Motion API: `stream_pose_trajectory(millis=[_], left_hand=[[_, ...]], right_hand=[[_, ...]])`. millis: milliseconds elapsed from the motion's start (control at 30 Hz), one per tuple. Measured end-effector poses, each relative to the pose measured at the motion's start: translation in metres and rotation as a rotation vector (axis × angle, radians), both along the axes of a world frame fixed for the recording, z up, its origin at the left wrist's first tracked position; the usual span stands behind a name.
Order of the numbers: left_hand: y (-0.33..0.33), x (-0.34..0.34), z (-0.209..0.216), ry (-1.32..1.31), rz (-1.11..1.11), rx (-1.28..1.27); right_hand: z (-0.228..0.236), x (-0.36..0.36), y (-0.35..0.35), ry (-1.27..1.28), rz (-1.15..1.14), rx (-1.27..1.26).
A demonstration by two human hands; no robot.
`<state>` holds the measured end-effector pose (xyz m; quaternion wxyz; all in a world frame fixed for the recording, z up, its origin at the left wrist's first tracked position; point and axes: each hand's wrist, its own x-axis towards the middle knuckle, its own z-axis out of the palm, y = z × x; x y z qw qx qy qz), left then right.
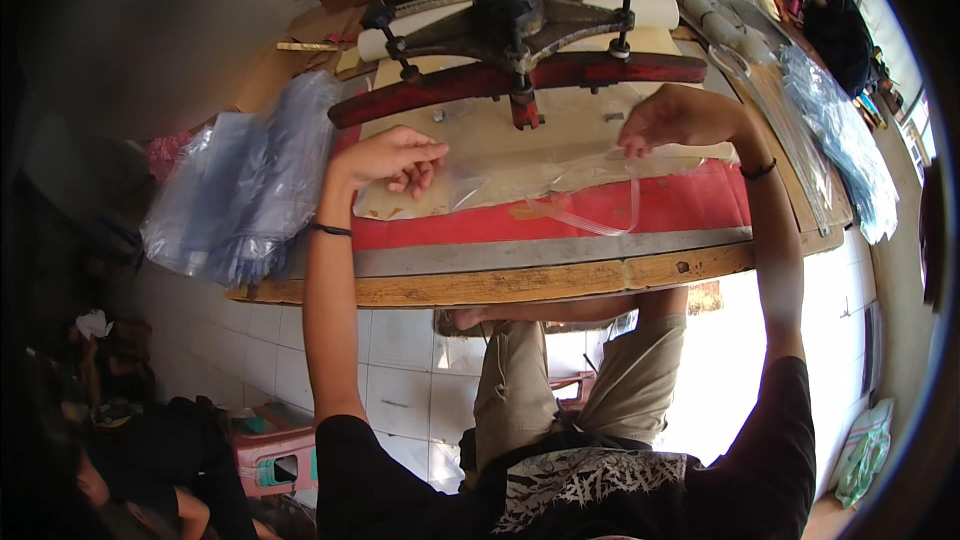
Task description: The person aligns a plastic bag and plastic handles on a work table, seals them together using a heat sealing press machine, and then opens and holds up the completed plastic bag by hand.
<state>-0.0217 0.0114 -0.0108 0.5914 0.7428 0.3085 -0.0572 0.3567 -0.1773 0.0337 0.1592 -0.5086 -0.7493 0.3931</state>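
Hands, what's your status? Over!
Left hand, right hand at opposite sides of clear, thin plastic sheet; grip unclear. Sheet over flat cream layer. Curved red metal bar overhangs it.

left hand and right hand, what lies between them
In the head view, clear plastic lies between the left hand and right hand, over the beige sheet.

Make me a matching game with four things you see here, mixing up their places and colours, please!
Things:
1. clear plastic sheet
2. long curved bar
3. shorts
4. left wristband

Clues:
A. tan
B. all black
C. between left hand and right hand
D. partly red

Right pairs: 1-C, 2-D, 3-A, 4-B
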Motion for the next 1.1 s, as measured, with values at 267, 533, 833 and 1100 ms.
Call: stream_pose_trajectory(millis=[267,533,833,1100], left_hand=[[-0.026,0.020,0.003,-0.039,0.066,0.182],[-0.022,0.016,0.000,-0.301,0.069,-0.116],[-0.008,-0.009,0.000,0.011,-0.182,-0.236],[-0.002,-0.017,0.003,0.124,-0.462,-0.326]], right_hand=[[-0.031,0.052,-0.006,-0.241,-0.541,-0.001],[-0.039,0.067,-0.003,0.045,-0.394,-0.009],[-0.023,0.065,-0.013,0.022,-0.043,-0.345],[-0.010,0.046,-0.027,-0.014,0.093,-0.419]])
